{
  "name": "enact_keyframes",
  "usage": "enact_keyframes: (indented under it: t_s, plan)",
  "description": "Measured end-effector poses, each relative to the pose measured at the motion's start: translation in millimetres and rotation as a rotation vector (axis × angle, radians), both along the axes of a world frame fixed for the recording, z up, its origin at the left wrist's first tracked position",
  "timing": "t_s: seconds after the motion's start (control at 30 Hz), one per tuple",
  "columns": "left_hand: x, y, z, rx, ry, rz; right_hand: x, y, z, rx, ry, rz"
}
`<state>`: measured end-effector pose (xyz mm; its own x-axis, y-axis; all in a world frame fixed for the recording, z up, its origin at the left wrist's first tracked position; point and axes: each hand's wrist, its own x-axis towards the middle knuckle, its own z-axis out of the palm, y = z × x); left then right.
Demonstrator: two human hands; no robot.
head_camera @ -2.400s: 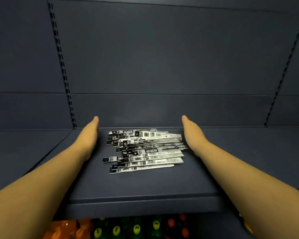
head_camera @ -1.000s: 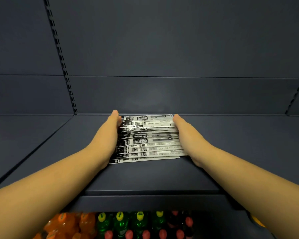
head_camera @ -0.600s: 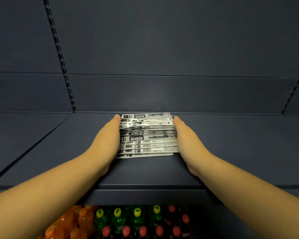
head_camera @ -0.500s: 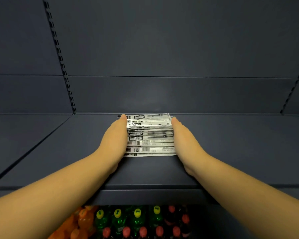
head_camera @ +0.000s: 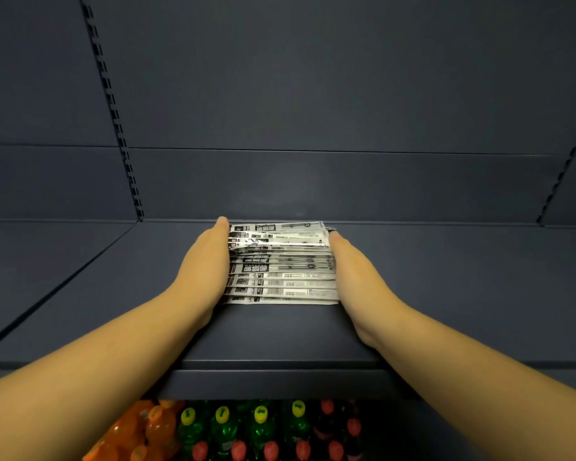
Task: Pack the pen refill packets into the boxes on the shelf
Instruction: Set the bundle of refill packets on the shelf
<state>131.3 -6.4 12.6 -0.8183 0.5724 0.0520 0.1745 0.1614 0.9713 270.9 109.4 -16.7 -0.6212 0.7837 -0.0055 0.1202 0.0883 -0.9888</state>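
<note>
Squeezing the pen refill packets [head_camera: 281,264] from both ends: left hand [head_camera: 207,271] flat vs the pile's left edge, right hand [head_camera: 356,274] flat vs its right edge, fingers straight and pointing toward the shelf's back wall [head_camera: 313,184], palms facing each other. So neither hand is clenched or wrapped round anything; both are flat-pressing, w/ the pile sandwiched between. Pile sits on the dark shelf [head_camera: 463,294], roughly mid-depth, its far edge near the back wall, its near edge well back from the shelf's front lip. Packets' long axis runs left-right, i.e. across the line of the forearms, ends butting into the palms. They're fanned front-to-back, overlapping like shingles, barcode ends toward the left of the pile. Both hands look equally close to the pile, touching it, so no nearer/farther side to pick. Key relation for the next move, imo: the pile lies straight ahead between the palms, so a lift prob needs inward pressure kept even on both ends, or fingers slid under the near edge. Risk: slick film packets may bow up or squirt out the middle. No boxes visible anywhere on the shelf in this view, so can't tell where the pile should go. Below the shelf's front lip: drink bottles [head_camera: 240,427], orange, green and dark ones w/ yellow and red caps. Slotted upright [head_camera: 113,111] on the back wall, left of the pile.
</note>
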Motion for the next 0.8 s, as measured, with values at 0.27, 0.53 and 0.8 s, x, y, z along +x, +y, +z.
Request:
enact_keyframes:
  t_s: [0.27,0.53,0.8]
  plan:
    - [-36,3,-3,-0.086,0.024,-0.091,-9,48,28,0.004,-0.021,-0.152]
    - [-56,22,-7,-0.206,0.116,-0.197,-47,88,29,0.074,-0.149,0.017]
    - [-64,25,-11,-0.277,0.133,-0.207,-50,80,28,0.129,-0.253,0.086]
